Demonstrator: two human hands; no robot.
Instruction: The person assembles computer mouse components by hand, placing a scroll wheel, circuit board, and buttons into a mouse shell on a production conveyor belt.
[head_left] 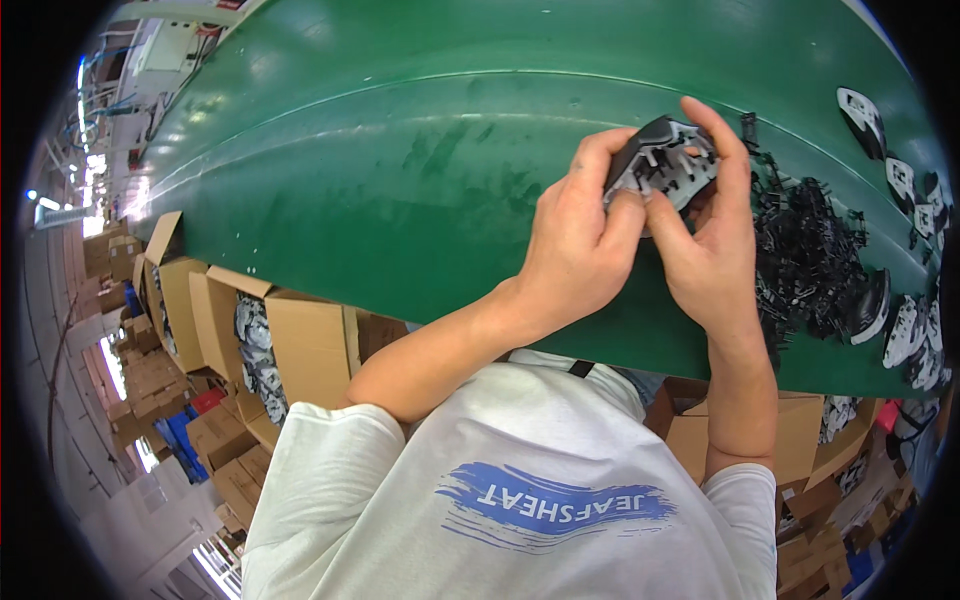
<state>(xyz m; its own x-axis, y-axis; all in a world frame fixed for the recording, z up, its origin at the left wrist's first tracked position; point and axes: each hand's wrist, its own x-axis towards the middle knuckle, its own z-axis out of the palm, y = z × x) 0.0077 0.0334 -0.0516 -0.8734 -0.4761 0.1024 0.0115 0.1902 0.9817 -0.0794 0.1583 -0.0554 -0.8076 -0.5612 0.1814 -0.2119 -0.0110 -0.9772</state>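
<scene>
head view showed the left hand (580, 235) and right hand (712, 240) both grasping a black-and-grey shell (660, 150) at two o'clock from centre, above the bench (400, 200), its dark edge slanting seven to one o'clock. the black parts pile (810, 250) lay at four o'clock from it, nearer the right hand. the hands hid the shell's lower rim.

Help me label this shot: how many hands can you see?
2: the left hand holds the left side of the shell, the right hand its right side, above the green table. Others could be hidden toward the cluttered picture edges.
</scene>
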